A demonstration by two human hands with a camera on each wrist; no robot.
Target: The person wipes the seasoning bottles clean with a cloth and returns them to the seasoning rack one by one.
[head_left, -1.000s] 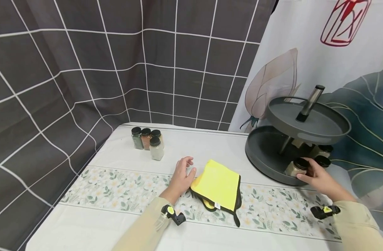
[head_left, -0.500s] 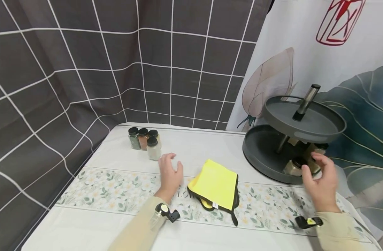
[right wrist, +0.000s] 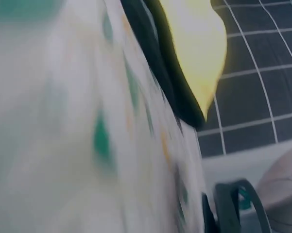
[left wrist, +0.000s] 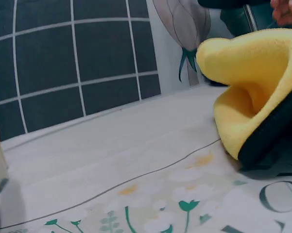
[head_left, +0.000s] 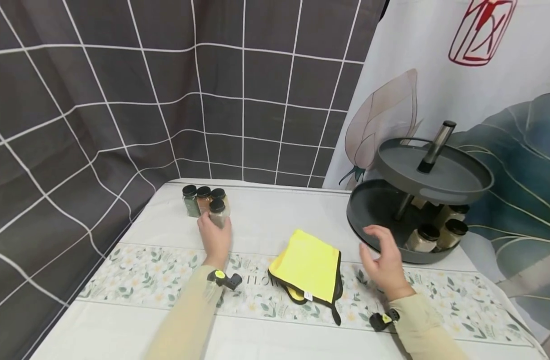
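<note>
At the back left of the table, my left hand [head_left: 215,240] holds a black-lidded glass spice jar [head_left: 217,215] with pale contents, thumb and fingers on either side. Right behind it stand a green-filled jar [head_left: 190,202], a reddish-brown one [head_left: 204,197] and a third jar [head_left: 220,195], partly hidden. In the left wrist view only a sliver of finger shows at the left edge. My right hand [head_left: 385,262] is over the table in front of the two-tier tray [head_left: 378,195], fingers spread and loosely bent, with nothing in them.
A yellow cloth [head_left: 308,265] with black edging lies folded between my hands. On the tray's lower tier, several black-lidded jars, one a pale jar [head_left: 422,239], stand at the right. A grid-patterned curtain [head_left: 265,100] hangs behind the table.
My left hand has moved left and back from beside the cloth to the front spice jar. The right hand has let go of a jar on the lower tier and moved left.
</note>
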